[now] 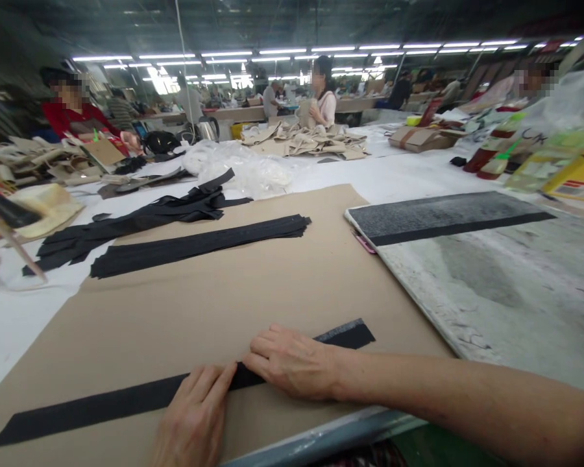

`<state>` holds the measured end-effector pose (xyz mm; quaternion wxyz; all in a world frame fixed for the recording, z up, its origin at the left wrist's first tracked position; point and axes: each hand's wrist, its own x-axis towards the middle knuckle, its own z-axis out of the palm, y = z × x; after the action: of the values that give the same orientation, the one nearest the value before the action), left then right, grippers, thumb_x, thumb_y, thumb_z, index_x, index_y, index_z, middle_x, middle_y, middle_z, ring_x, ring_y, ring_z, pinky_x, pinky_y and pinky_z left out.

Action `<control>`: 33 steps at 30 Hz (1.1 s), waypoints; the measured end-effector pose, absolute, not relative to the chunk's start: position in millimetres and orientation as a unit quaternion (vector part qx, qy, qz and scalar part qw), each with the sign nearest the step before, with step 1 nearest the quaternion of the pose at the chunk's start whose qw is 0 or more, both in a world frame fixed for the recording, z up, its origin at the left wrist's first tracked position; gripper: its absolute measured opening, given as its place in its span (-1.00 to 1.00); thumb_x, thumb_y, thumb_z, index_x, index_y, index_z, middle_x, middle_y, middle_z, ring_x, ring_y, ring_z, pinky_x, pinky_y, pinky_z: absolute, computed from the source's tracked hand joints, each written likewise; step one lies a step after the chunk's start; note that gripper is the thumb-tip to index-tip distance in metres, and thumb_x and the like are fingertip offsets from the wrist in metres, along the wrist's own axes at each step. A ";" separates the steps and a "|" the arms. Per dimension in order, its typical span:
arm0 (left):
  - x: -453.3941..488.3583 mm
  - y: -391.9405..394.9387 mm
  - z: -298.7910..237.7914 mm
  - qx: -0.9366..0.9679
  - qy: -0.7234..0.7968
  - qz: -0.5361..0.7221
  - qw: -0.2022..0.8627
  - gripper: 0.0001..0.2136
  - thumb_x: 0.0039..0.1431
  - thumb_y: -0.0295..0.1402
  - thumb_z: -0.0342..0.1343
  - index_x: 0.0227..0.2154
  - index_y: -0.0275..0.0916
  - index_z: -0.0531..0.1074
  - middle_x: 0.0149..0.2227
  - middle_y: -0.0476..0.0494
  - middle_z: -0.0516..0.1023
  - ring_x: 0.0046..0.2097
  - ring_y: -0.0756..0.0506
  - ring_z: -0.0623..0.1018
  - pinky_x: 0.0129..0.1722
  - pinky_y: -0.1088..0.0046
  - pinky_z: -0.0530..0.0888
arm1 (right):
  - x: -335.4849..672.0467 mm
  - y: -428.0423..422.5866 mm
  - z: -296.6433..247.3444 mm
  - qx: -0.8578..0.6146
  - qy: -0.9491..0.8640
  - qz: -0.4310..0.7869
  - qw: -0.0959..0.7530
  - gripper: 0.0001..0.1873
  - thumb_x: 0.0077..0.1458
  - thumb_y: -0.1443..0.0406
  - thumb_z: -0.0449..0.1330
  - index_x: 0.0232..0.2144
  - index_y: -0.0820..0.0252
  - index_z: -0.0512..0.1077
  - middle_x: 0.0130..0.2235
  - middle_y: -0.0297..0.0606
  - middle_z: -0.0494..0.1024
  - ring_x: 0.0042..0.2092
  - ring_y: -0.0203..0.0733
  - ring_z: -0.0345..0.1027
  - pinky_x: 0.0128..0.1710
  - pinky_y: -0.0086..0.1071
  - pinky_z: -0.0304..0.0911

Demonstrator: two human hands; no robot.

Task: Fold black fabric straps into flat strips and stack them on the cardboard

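A long black strip of fabric-like material (102, 405) lies across the brown sheet (214, 298) near the table's front edge. My left hand (194, 408) is closed on the strip's near edge around its middle, fingertips pressed together. Just right of it, my right hand (296, 363) bends over the strip with curled fingers gripping it; the fingertips are partly hidden. Beyond my right hand the strip's end shows a greyish speckled band along its far edge. A neat stack of black strips (199, 246) lies farther back on the sheet.
A looser heap of black strips (141, 220) lies behind the stack. On the right, a stained pale board (506, 279) carries a grey-coated piece with a black edge (438, 214). Bottles (496, 152) stand back right; clear plastic (238, 165) and beige pieces (306, 139) lie farther back. Several people work beyond.
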<state>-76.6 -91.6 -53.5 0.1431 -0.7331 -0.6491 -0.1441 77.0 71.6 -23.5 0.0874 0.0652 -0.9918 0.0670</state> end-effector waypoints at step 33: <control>-69.1 -90.0 -48.4 -0.747 -0.647 0.009 0.156 -0.22 -0.04 -0.71 -0.10 0.25 0.03 -0.02 -0.25 -0.05 0.41 -0.24 -0.06 0.40 -0.18 0.43 0.44 | 123.6 94.8 -22.6 0.081 -0.994 0.013 0.077 -0.82 0.28 0.38 -0.05 -0.25 0.28 0.34 -0.30 -0.25 0.32 -0.31 -0.22 0.11 -0.32 -0.32 0.02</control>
<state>-69.1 -90.0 -48.4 0.1556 -0.7465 -0.6468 0.0094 123.6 94.8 -22.6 0.0768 0.0814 -0.9936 0.0130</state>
